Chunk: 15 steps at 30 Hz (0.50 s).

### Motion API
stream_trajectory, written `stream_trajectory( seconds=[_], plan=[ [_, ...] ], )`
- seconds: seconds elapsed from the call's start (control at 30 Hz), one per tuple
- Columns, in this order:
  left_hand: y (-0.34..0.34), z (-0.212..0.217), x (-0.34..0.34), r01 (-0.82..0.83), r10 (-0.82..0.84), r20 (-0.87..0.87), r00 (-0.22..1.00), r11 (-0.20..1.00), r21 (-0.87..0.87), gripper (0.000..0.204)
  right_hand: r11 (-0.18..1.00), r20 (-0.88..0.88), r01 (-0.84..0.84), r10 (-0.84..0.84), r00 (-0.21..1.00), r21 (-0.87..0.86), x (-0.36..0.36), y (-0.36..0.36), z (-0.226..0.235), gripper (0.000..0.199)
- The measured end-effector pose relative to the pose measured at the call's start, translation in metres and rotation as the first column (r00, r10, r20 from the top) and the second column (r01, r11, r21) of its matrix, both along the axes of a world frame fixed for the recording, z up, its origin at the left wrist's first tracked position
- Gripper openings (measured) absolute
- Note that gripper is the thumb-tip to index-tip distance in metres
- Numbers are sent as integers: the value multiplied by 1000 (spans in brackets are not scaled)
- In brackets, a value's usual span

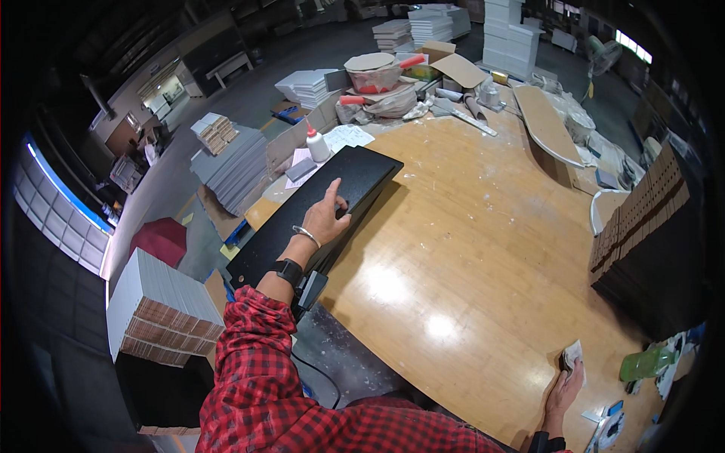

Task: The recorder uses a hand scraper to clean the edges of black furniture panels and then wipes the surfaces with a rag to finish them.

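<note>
My left hand rests over a black board on the left side of the wooden table. Its index finger points away from me across the surface, the others are partly bent, and nothing shows in it. More black boards seem to lie under the top one. At the lower right, my right hand is closed on a pale folded cloth, just over the tabletop; part of the cloth is hidden by the fingers. Beyond the black board stands a white glue bottle with a red cap.
The wooden table carries a tall stack of dark boards at right. A green bottle lies near the right edge. Buckets and cloths crowd the far end. Stacked panels stand left of my arm; a dark cable hangs nearby.
</note>
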<state>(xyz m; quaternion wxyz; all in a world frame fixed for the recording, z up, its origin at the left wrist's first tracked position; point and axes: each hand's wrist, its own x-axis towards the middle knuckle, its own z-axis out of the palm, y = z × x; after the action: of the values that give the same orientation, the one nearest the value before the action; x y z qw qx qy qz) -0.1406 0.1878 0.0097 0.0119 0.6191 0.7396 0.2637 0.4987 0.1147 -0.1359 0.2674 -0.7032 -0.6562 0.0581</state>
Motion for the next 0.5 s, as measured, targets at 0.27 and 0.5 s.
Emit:
stream_trajectory(
  seconds=[0.27,0.5],
  plan=[
    [-16,-19,53,104,-151,-384,911,985,-140,36,995,68,-37,30,997,95,4,3,-7,45],
    [-83,-25,111,150,-148,-281,948,989,-16,58,991,291,-136,127,948,11,-34,2,39,44]
  ],
)
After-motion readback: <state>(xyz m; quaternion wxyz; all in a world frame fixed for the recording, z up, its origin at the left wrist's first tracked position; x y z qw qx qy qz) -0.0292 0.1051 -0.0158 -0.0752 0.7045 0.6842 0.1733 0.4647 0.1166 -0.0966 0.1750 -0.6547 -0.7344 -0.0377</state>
